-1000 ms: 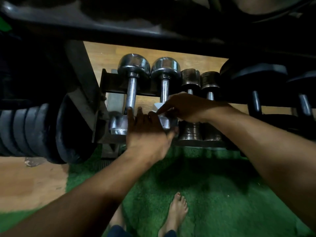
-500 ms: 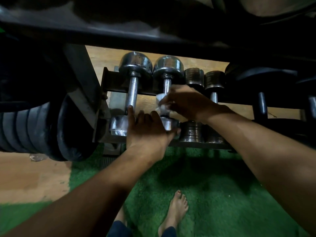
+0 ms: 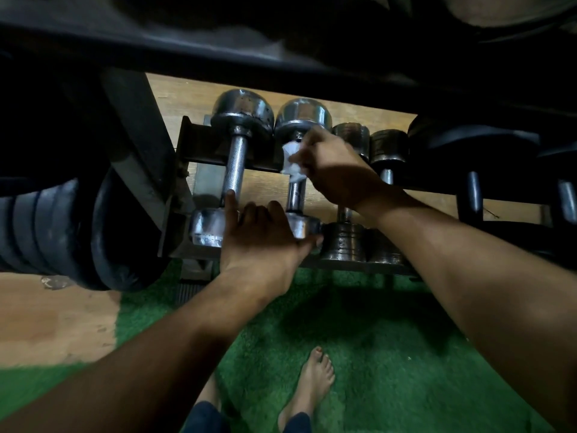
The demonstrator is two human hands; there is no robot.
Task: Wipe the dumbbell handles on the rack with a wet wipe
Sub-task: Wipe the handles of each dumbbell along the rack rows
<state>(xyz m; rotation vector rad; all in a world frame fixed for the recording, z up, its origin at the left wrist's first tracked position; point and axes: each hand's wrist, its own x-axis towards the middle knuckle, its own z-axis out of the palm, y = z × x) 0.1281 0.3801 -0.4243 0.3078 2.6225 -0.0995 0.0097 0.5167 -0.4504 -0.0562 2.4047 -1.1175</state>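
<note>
Two chrome dumbbells lie side by side on the low dark rack. My right hand pinches a white wet wipe around the far end of the second dumbbell's handle, close to its far head. My left hand rests flat on the near heads of both chrome dumbbells, fingers spread, thumb against the second one's near head. The first dumbbell's knurled handle is bare. Two smaller dark dumbbells sit just right of them.
Large black dumbbells fill the rack's right side. A big black plate dumbbell hangs at the left beside the rack's upright. A dark upper shelf overhangs everything. My bare feet stand on green turf; wooden floor lies to the left.
My right hand has slid the wipe away from me along the second dumbbell's handle, from its near end to its far end. My left hand has stayed on the near heads.
</note>
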